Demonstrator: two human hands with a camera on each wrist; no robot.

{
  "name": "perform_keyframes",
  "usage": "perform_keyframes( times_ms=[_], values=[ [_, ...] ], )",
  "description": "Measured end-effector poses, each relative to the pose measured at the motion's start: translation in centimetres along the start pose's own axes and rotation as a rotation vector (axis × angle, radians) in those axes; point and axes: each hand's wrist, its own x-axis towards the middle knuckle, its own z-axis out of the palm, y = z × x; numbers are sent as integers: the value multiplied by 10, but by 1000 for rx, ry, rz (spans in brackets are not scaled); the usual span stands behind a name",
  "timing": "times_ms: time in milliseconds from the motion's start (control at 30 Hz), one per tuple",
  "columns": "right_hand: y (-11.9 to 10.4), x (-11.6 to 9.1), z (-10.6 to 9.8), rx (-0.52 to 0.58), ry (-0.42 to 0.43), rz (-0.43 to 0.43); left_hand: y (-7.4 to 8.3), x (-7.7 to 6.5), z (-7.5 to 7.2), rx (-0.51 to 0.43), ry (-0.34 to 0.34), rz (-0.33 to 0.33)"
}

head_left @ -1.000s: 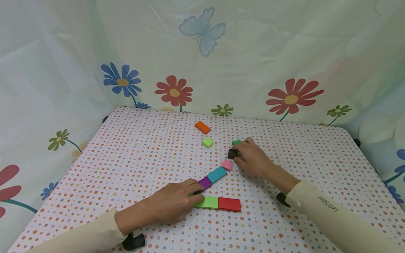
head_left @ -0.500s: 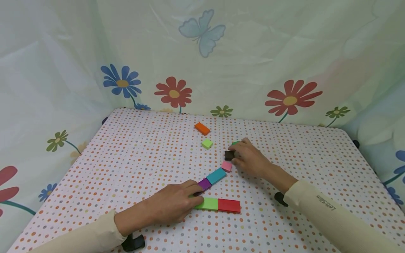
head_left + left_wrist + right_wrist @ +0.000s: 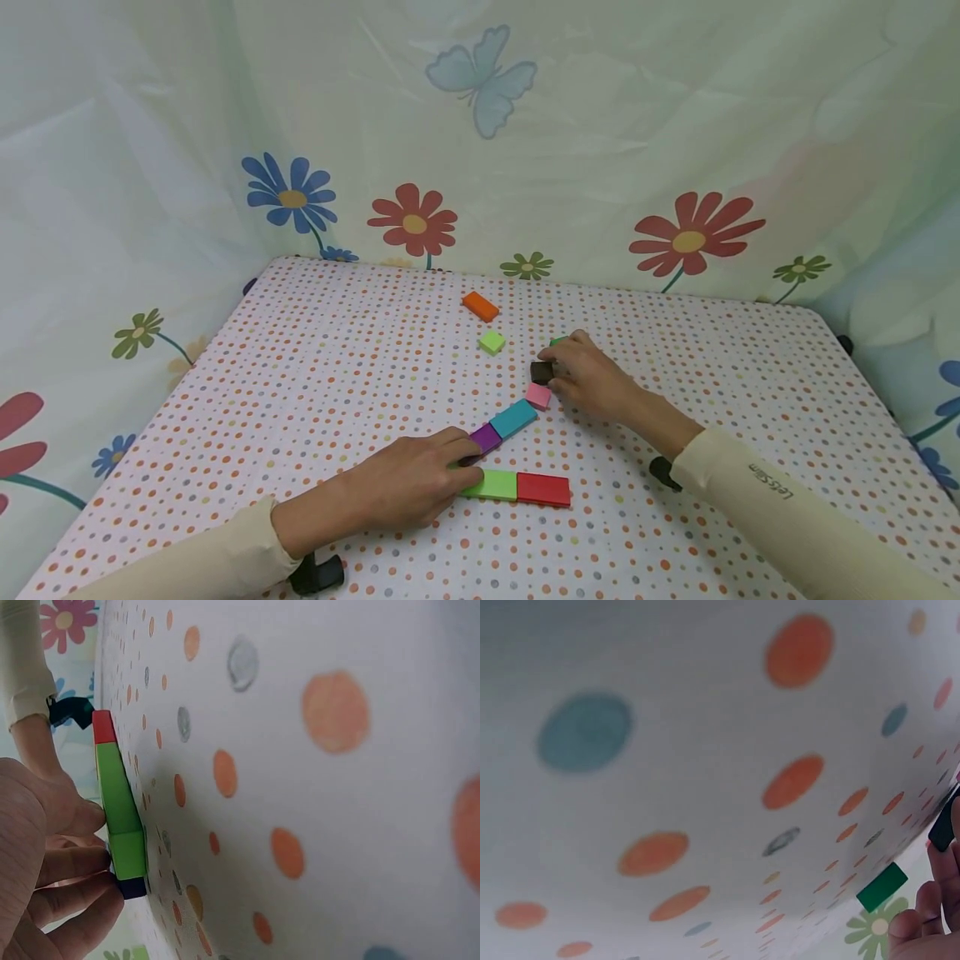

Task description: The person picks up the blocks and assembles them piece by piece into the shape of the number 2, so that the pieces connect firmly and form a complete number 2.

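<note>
My right hand (image 3: pixel 592 379) pinches a black block (image 3: pixel 541 372) between thumb and fingers, right at the far side of a pink block (image 3: pixel 538 396). The pink block sits at the end of a slanting row with a turquoise block (image 3: pixel 513 419) and a purple block (image 3: pixel 486 439). My left hand (image 3: pixel 412 482) holds the near left corner of the layout, its curled fingers and thumb around a light green block (image 3: pixel 496 484). That block lies end to end with a red block (image 3: pixel 543 490). In the left wrist view, fingertips touch the green block (image 3: pixel 118 787) and a dark block (image 3: pixel 133 888).
Beyond the right fingers lies a green block (image 3: pixel 558 340), partly hidden. A small lime block (image 3: pixel 492 342) and an orange block (image 3: pixel 480 307) lie farther back on the dotted tablecloth (image 3: pixel 360 358). A flowered curtain (image 3: pixel 585 150) hangs behind the table.
My right hand has moved slightly left and nearer, bringing the black block up to the pink one. My left hand stays in place, and the other blocks lie as before.
</note>
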Motion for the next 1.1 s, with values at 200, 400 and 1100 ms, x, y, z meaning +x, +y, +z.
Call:
perform_keyframes(
  times_ms=[200,400,1100],
  values=[
    [0,1,2,-3,0,-6,0,0,0,0,-1,3],
    [-1,2,1,-9,-9,-13,-1,0,0,-10,3,4],
    [-4,0,1,11,-31,19,-1,0,2,4,6,7]
  ],
)
